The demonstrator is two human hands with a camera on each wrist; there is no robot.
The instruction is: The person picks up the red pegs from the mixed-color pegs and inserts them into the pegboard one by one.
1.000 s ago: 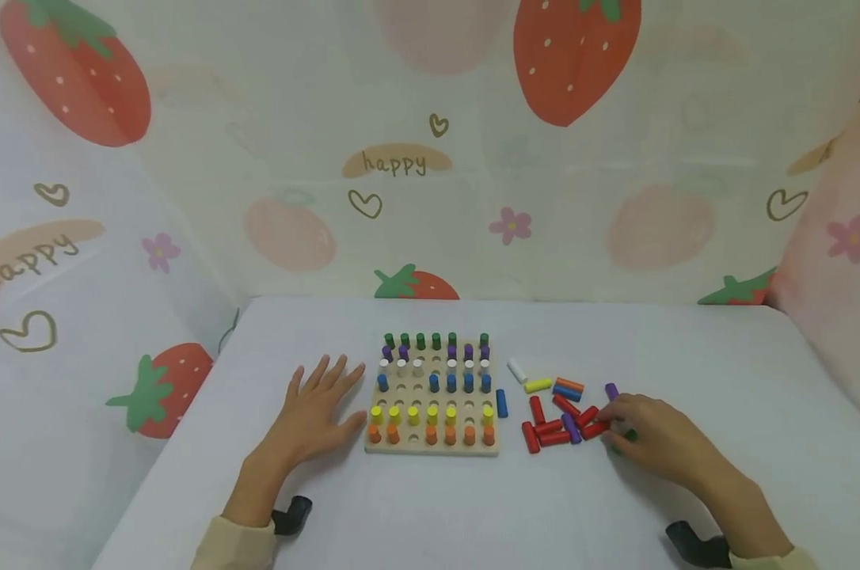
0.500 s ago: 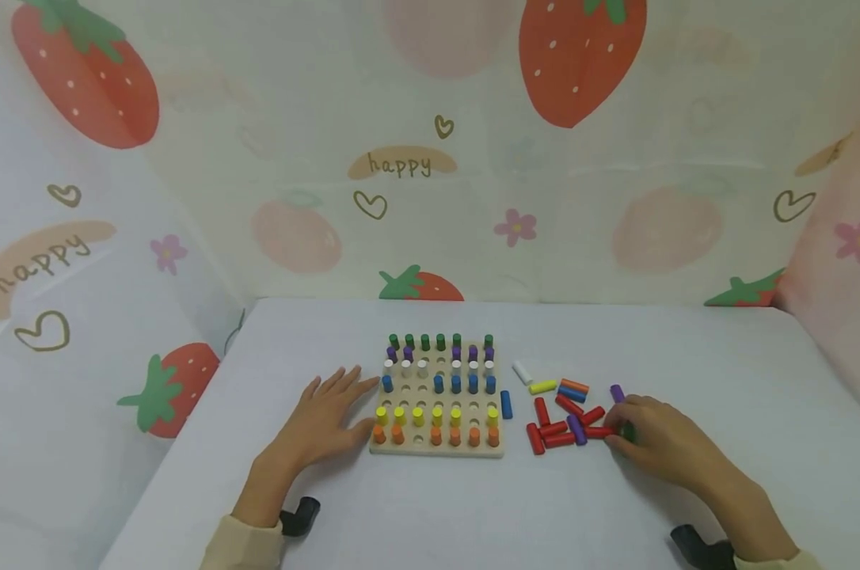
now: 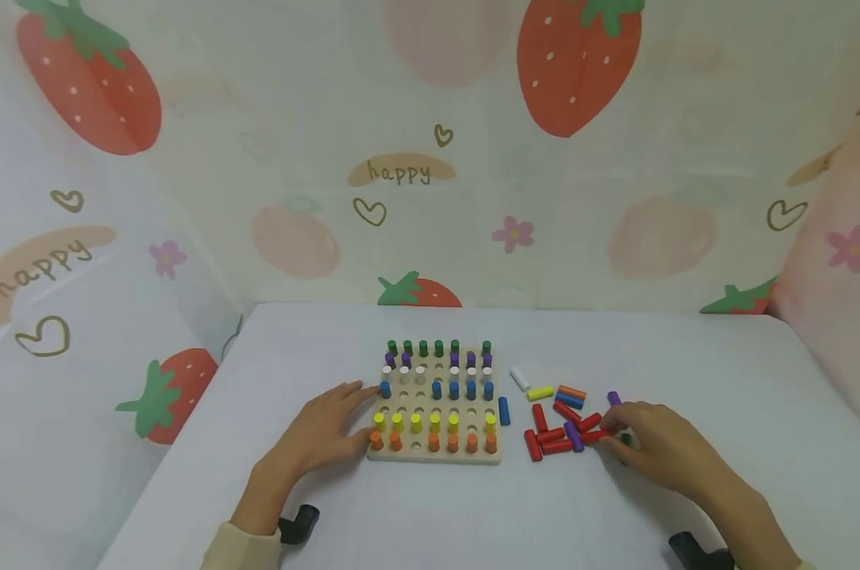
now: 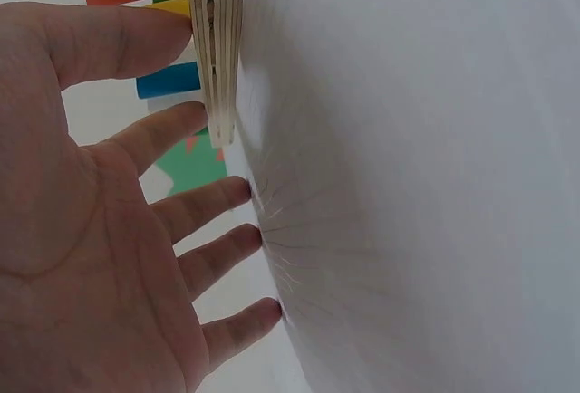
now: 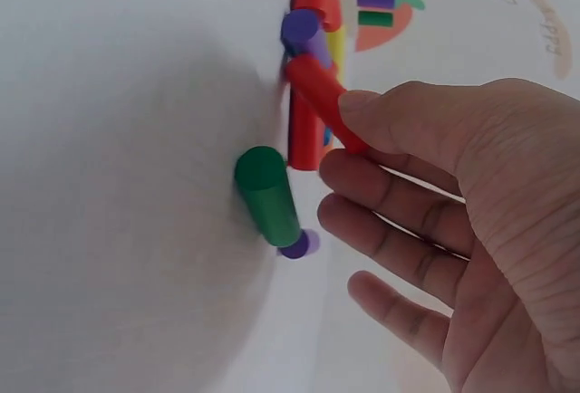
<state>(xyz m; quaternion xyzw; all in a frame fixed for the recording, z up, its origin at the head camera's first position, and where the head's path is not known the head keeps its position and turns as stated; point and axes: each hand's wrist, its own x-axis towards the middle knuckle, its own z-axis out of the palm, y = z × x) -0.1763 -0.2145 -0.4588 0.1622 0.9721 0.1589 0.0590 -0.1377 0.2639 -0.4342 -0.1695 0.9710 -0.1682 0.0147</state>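
A wooden peg board (image 3: pixel 430 457) with rows of coloured pegs lies mid-table. My left hand (image 3: pixel 316 431) is at its left side, thumb and index fingertips touching the board's edge. The other fingertips rest on the table in the left wrist view. To the right of the board, my right hand (image 3: pixel 661 443) pinches the end of a red peg (image 5: pixel 313 85) between thumb and index finger. That peg slants up from the pile in the right wrist view. A green peg (image 5: pixel 272 203) lies below my right fingers, with a purple peg (image 3: pixel 614 398) beyond the hand.
Several loose red pegs (image 3: pixel 533 446) lie in a cluster with a purple peg (image 3: pixel 574 436) across them. Behind are white (image 3: pixel 519 378), yellow (image 3: pixel 540 393), orange (image 3: pixel 571 391) and blue pegs. Another blue peg (image 3: pixel 504 411) lies beside the board. A strawberry-print cloth (image 3: pixel 401 237) hangs behind the table.
My left hand has moved right, from spread fingers beside the board to thumb and index touching its edge. My right hand has stayed at the peg pile, fingers at the red peg.
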